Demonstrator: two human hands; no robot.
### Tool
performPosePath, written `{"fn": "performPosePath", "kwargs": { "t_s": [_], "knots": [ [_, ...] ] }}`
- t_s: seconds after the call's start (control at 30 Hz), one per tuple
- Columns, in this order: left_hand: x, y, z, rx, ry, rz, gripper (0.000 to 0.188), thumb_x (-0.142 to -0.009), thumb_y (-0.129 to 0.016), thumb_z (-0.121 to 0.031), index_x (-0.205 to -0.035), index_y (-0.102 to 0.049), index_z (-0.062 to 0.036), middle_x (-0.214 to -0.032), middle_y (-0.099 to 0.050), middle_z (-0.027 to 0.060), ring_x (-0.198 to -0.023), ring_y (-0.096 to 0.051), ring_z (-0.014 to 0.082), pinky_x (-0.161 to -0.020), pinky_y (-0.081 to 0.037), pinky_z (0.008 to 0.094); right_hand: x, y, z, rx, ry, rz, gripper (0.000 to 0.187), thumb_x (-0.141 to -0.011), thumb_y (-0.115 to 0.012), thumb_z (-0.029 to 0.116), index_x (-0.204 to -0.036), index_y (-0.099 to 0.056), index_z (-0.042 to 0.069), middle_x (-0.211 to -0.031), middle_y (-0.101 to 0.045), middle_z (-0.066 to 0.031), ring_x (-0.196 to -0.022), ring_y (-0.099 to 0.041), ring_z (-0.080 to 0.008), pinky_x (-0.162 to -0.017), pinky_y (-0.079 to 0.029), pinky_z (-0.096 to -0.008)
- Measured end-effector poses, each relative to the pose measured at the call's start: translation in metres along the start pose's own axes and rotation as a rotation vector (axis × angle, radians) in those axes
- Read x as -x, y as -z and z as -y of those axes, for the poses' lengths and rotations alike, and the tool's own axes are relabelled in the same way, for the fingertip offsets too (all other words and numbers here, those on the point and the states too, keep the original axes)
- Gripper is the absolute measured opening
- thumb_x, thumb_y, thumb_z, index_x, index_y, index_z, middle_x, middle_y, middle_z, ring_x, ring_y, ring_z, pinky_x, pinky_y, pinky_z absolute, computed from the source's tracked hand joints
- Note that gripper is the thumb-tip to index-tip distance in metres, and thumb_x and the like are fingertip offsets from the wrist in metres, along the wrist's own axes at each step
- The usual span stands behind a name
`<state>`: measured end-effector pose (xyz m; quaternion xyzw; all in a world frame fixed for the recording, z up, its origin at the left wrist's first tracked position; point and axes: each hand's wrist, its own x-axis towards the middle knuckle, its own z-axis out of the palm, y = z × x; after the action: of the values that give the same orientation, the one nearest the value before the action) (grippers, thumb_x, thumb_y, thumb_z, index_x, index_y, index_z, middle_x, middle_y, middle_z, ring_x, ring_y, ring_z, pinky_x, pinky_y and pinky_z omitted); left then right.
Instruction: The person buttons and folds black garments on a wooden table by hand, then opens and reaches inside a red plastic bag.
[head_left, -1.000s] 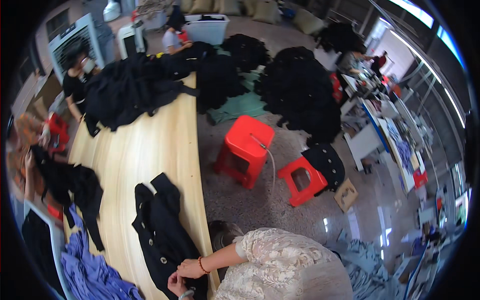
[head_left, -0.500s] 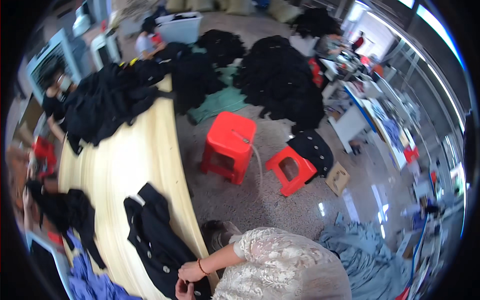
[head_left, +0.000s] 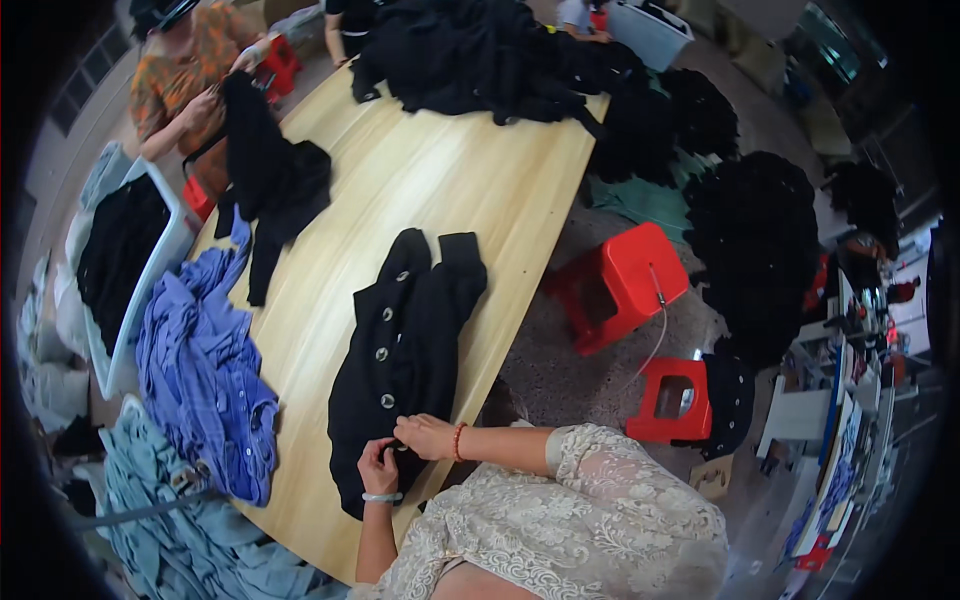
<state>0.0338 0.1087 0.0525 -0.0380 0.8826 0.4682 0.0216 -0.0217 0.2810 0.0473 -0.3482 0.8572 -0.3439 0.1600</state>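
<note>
A black button-front cardigan point(head_left: 420, 340) lies lengthwise on the pale wooden table point(head_left: 520, 180), its sleeves stretched away from me. Large round light-rimmed buttons point(head_left: 387, 401) run down its front. Both my hands are together at the near end of the button row. My left hand point(head_left: 378, 468), a pale bangle at its wrist, pinches the front edge. Close against it, my right hand point(head_left: 425, 437), with a beaded bracelet, also has its fingers closed on the edge. The fingers cover whatever button may be between them.
Purple garments point(head_left: 205, 365) hang over the table's left edge, above blue-green cloth point(head_left: 160, 500). A co-worker point(head_left: 200, 70) holds a black garment point(head_left: 270, 165) across the table. Black garments point(head_left: 470, 55) heap the far end. Red stools point(head_left: 640, 280) stand to the right.
My view has swung left, shifting the table and cardigan rightward in the picture. My left hand and forearm show more fully. Both hands stay at the cardigan's front edge.
</note>
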Motion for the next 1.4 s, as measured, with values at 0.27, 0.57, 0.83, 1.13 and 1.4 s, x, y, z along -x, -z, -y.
{"fn": "performPosePath", "kwargs": {
  "t_s": [0.27,0.57,0.83,1.13,1.4],
  "knots": [
    [0.017,0.013,0.016,0.080,-0.080,-0.005,0.005,-0.081,-0.065,-0.001,-0.085,-0.061,-0.0014,-0.082,-0.064,0.0114,-0.074,-0.063,0.0222,-0.069,-0.051,0.0304,-0.004,0.023,0.009,-0.026,0.059,0.170,0.026,-0.080,-0.059,0.031,-0.087,-0.068,0.008,-0.088,-0.067,-0.0166,-0.085,-0.066,-0.0343,-0.076,-0.053,-0.0455],
    [0.009,0.011,-0.008,-0.504,-0.093,-0.193,0.021,-0.072,-0.071,-0.003,-0.089,-0.059,-0.0058,-0.090,-0.059,0.0104,-0.091,-0.057,0.0313,-0.075,-0.048,0.0369,-0.004,0.033,-0.020,0.250,0.134,0.098,0.004,-0.079,-0.058,0.007,-0.082,-0.060,0.005,-0.087,-0.060,-0.0138,-0.077,-0.065,-0.0328,-0.067,-0.052,-0.0432],
    [-0.042,-0.037,-0.004,-0.143,0.102,-0.206,0.028,-0.078,-0.068,-0.009,-0.105,-0.060,-0.0069,-0.095,-0.057,0.0145,-0.086,-0.060,0.0324,-0.076,-0.050,0.0406,0.004,0.044,-0.007,0.243,0.112,0.076,0.007,-0.082,-0.059,0.010,-0.086,-0.056,0.005,-0.087,-0.058,-0.0144,-0.075,-0.064,-0.0342,-0.066,-0.051,-0.0446],
    [-0.050,-0.037,0.002,0.305,0.211,-0.078,0.014,-0.078,-0.074,-0.011,-0.083,-0.065,-0.0013,-0.070,-0.065,0.0032,-0.054,-0.054,0.0129,-0.053,-0.045,0.0273,-0.001,0.044,-0.012,0.145,0.152,-0.054,0.014,-0.084,-0.056,0.008,-0.096,-0.051,0.004,-0.089,-0.056,-0.0159,-0.075,-0.062,-0.0355,-0.066,-0.051,-0.0457],
    [-0.032,-0.026,-0.004,0.766,0.473,0.023,0.011,-0.082,-0.073,-0.009,-0.089,-0.068,-0.0013,-0.070,-0.064,-0.0014,-0.054,-0.048,0.0040,-0.050,-0.037,0.0191,0.002,0.047,-0.006,0.136,0.136,-0.057,0.029,-0.080,-0.066,0.014,-0.103,-0.050,0.004,-0.090,-0.059,-0.0163,-0.080,-0.063,-0.0358,-0.069,-0.052,-0.0451]
  ]
}}
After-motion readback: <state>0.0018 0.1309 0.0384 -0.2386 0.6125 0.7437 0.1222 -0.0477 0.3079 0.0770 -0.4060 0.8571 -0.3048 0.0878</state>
